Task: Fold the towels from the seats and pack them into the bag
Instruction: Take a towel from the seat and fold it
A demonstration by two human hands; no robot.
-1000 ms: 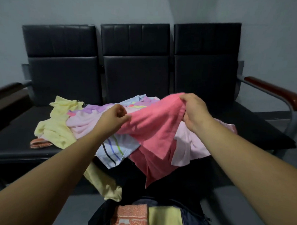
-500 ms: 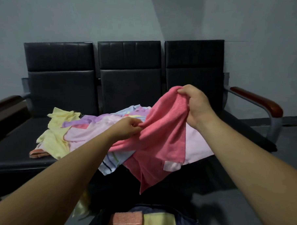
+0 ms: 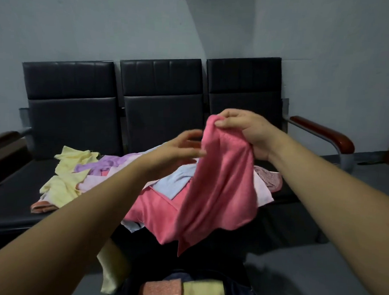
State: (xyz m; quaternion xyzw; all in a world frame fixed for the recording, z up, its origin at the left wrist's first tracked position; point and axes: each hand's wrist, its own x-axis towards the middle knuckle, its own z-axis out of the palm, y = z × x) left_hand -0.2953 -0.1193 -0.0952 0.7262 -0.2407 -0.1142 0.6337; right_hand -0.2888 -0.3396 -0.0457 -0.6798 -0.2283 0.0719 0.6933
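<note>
Several towels (image 3: 112, 172) lie heaped on the black seats (image 3: 74, 124), with a yellow one (image 3: 70, 171) at the left end. Further right, the left hand (image 3: 180, 149) hovers with its fingers spread and holds nothing. It is just beside the hanging edge of the pink towel (image 3: 220, 188), and blur hides whether they touch. That towel dangles above the heap, its lower part seeming to trail onto it, pinched at a top corner between thumb and fingers of the right hand (image 3: 241, 129). At the bottom edge the bag (image 3: 238, 289) stands open with an orange and a yellow towel folded inside. The cloth looks light, soft and limp, so it should sag wherever unsupported. Taking a second top corner with the left hand would likely let it hang flat for folding.
</note>
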